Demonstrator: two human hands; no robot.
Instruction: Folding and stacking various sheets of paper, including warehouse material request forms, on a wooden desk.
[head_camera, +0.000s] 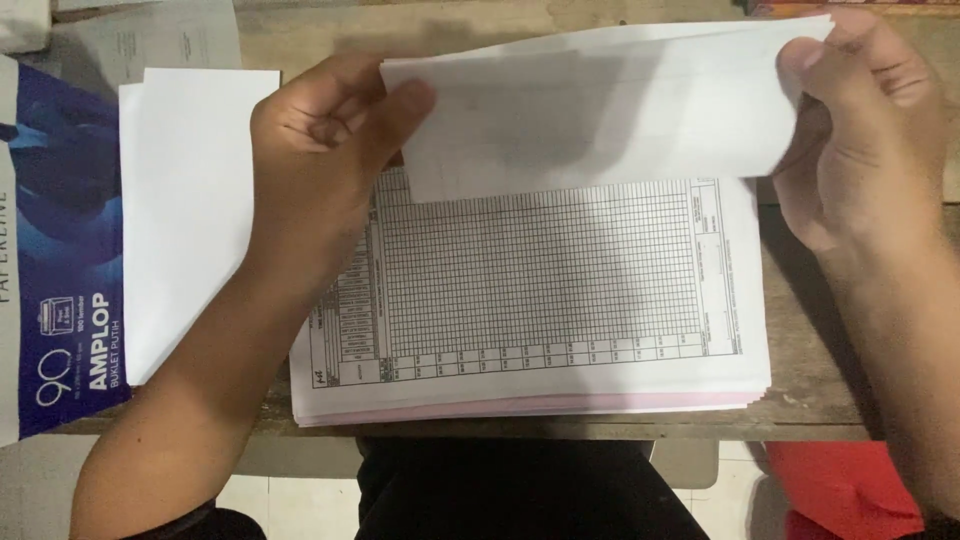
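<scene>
My left hand (320, 140) pinches the left edge of a white sheet of paper (600, 110), and my right hand (870, 120) grips its right edge with thumb on top. The sheet is lifted and curled over above a stack of printed forms (540, 290) with a fine grid table. The stack lies on a wooden table (800, 400), with pink sheets showing at its lower edge. My left forearm crosses the stack's left side and hides part of it.
Left of the stack lies a pile of plain white envelopes (185, 210). Beyond that sits a blue and white envelope box (60, 250) at the table's left edge. A red object (840, 480) is on the floor at lower right, by my dark-clothed lap (510, 490).
</scene>
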